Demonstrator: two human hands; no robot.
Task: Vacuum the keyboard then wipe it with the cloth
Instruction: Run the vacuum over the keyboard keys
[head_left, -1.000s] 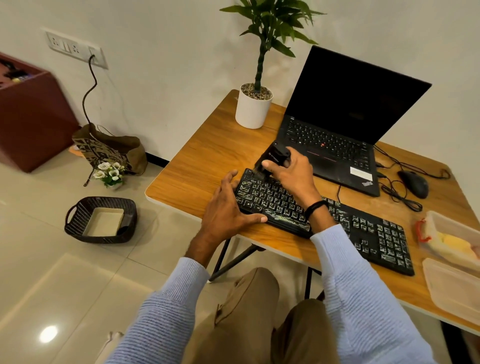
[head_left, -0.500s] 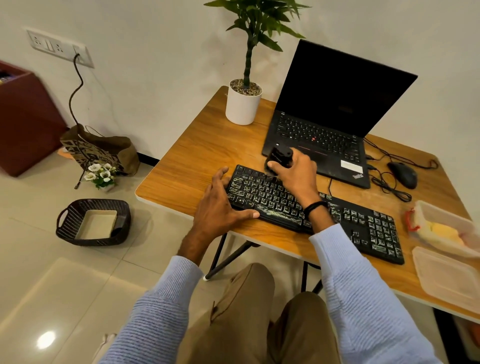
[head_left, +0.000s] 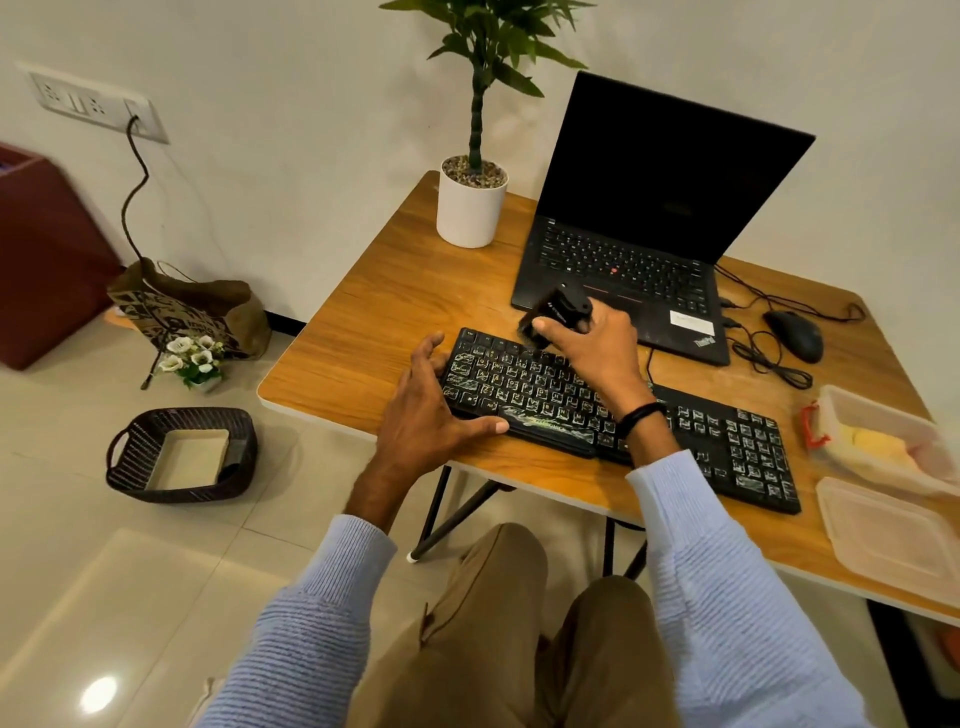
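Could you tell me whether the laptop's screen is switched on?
No, the laptop stands open behind the keyboard, but its screen is entirely black with nothing displayed.

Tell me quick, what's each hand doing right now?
Left hand: open, resting on the keyboard.
Right hand: closed around the small black vacuum.

Brightness: bright, even indoor light.
Glare: round white spot on the floor tiles (head_left: 98, 693), well left of the desk (head_left: 363, 322); a soft sheen along the near desk top.
Shadows: soft and short, under the hands and beside the pot (head_left: 470, 208) at the desk's far corner.
Distortion: wide-angle; wall and desk edges bow toward the frame borders.
Blur: slight softness at the corners; centre sharp.
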